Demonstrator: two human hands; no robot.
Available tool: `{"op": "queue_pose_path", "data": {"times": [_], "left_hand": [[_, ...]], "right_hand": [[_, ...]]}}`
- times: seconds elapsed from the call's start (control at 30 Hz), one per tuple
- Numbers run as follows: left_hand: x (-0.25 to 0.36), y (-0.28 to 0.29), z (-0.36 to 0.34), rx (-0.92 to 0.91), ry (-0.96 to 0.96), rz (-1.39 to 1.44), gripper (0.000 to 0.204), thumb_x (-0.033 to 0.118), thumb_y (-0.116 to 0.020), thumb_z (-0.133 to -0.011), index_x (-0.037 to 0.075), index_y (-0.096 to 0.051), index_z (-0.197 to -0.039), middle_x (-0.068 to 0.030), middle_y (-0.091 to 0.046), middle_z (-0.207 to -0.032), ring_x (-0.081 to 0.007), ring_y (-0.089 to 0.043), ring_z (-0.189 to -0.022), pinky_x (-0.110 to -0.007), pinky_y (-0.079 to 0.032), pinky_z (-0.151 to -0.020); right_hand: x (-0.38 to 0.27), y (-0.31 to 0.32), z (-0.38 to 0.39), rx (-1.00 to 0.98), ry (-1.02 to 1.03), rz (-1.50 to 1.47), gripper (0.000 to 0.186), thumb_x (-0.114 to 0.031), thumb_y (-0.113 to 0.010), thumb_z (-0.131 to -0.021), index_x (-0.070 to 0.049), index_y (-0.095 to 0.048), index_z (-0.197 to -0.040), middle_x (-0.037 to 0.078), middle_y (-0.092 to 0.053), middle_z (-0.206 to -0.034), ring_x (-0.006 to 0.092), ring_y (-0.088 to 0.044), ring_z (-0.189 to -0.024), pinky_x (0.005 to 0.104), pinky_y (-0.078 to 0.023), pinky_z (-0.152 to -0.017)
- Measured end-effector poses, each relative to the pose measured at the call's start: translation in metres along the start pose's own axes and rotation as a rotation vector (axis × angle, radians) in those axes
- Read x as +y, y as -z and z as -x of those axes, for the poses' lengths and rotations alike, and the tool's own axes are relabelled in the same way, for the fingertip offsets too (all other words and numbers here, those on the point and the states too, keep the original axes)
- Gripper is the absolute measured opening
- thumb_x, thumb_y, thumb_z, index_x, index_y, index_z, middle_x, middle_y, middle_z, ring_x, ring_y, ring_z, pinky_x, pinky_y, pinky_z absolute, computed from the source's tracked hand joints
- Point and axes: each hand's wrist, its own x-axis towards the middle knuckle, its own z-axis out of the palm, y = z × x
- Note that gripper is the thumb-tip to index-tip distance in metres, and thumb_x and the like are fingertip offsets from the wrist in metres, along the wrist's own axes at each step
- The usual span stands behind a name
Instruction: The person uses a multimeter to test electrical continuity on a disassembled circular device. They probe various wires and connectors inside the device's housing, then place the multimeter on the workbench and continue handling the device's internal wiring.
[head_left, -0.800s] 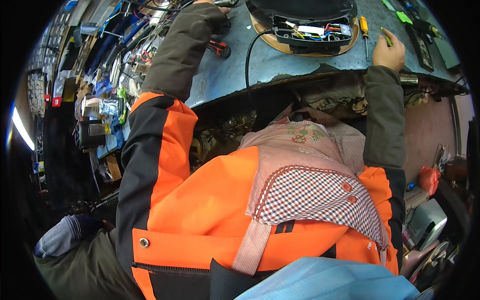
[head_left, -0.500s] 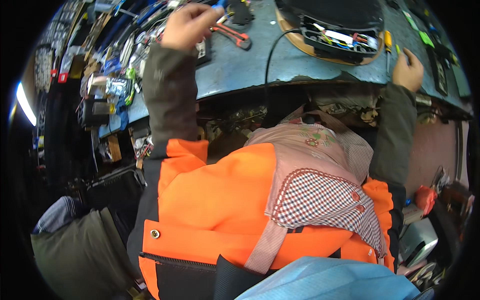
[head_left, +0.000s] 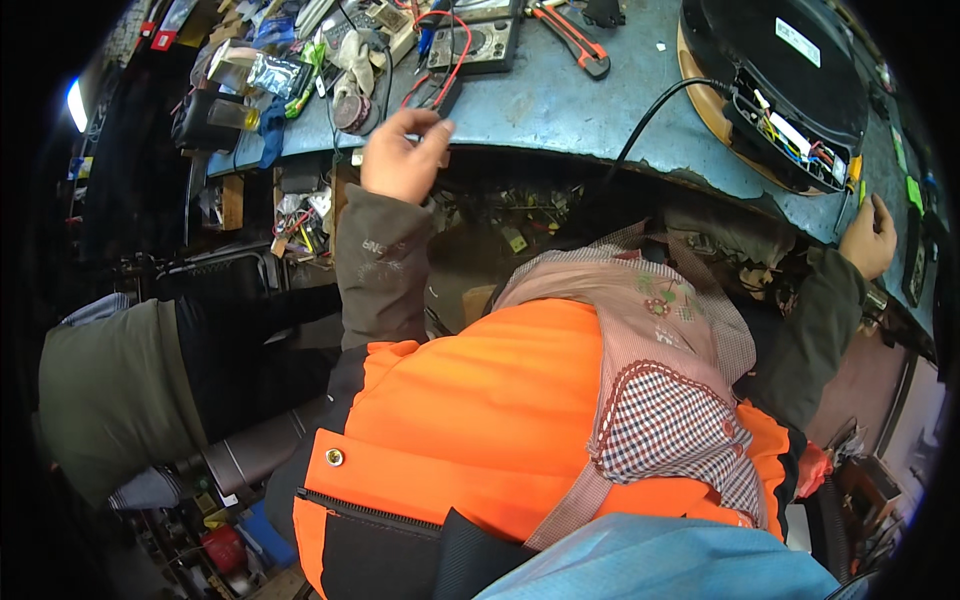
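My left hand hangs at the bench's front edge, thumb and fingers drawn together; what is in them, if anything, I cannot make out. Just beyond it lie the red and black test leads of a multimeter. My right hand rests at the bench edge on the right, fingers loosely bent and apart, with nothing seen in them. Close by it is a screwdriver with a yellow handle. A round black appliance lies on a round wooden board, its wiring compartment exposed.
Red-handled pliers lie on the blue bench. A black cable runs from the appliance over the bench edge. Clutter, including a tape roll, fills the left side. Another person's sleeve is at lower left.
My left hand has come down and toward me, from above the tools to the bench's front edge. The view has turned left, so the appliance and my right hand appear farther right.
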Motion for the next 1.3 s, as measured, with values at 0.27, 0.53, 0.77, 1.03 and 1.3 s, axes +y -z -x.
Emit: {"op": "queue_pose_path", "data": {"times": [0.27, 0.53, 0.77, 1.03, 1.3], "left_hand": [[-0.001, 0.023, -0.162, 0.101, -0.294, -0.327, 0.06, 0.045, -0.08, -0.091, -0.004, -0.074, -0.125, -0.0247, -0.078, -0.11, -0.0343, -0.077, -0.103, -0.043, -0.059, -0.093], [0.059, -0.013, -0.204, -0.102, 0.029, -0.893, 0.088, 0.071, -0.075, -0.082, -0.004, -0.072, -0.127, -0.0287, -0.075, -0.118, -0.042, -0.073, -0.113, -0.047, -0.055, -0.101], [0.014, 0.028, -0.238, -0.24, 0.14, -0.281, 0.051, 0.03, -0.081, -0.087, -0.002, -0.074, -0.127, -0.0147, -0.077, -0.09, -0.0239, -0.076, -0.083, -0.036, -0.059, -0.071], [-0.013, 0.063, -0.197, 0.019, 0.289, 0.391, 0.036, 0.014, -0.077, -0.096, -0.003, -0.067, -0.126, -0.0113, -0.075, -0.093, -0.0216, -0.072, -0.075, -0.035, -0.062, -0.069], [-0.019, 0.042, -0.196, -0.268, 0.48, 0.464, 0.029, 0.031, -0.08, -0.099, 0.006, -0.071, -0.112, -0.0091, -0.078, -0.094, -0.0106, -0.068, -0.07, -0.024, -0.053, -0.058]], "right_hand": [[-0.008, -0.008, 0.008, 0.004, 0.034, 0.026, 0.027, -0.029, -0.077, -0.094, -0.014, -0.084, -0.116, 0.01, -0.076, -0.118, 0.0256, -0.072, -0.108, 0.0385, -0.056, -0.093], [-0.006, -0.008, 0.006, 0.004, 0.075, 0.043, 0.026, -0.029, -0.076, -0.094, -0.013, -0.084, -0.114, 0.01, -0.075, -0.119, 0.0271, -0.071, -0.109, 0.0401, -0.056, -0.094], [-0.007, -0.008, 0.009, 0.001, 0.085, 0.008, 0.026, -0.029, -0.076, -0.095, -0.013, -0.083, -0.114, 0.011, -0.075, -0.116, 0.0273, -0.072, -0.108, 0.0396, -0.055, -0.094], [-0.011, -0.007, 0.01, 0.0, 0.087, 0.016, 0.026, -0.029, -0.076, -0.095, -0.013, -0.083, -0.113, 0.011, -0.075, -0.117, 0.0277, -0.071, -0.108, 0.0395, -0.055, -0.094], [-0.014, -0.008, 0.011, -0.019, 0.077, 0.024, 0.027, -0.031, -0.075, -0.095, -0.013, -0.083, -0.113, 0.01, -0.075, -0.119, 0.0272, -0.071, -0.11, 0.039, -0.055, -0.096]]}}
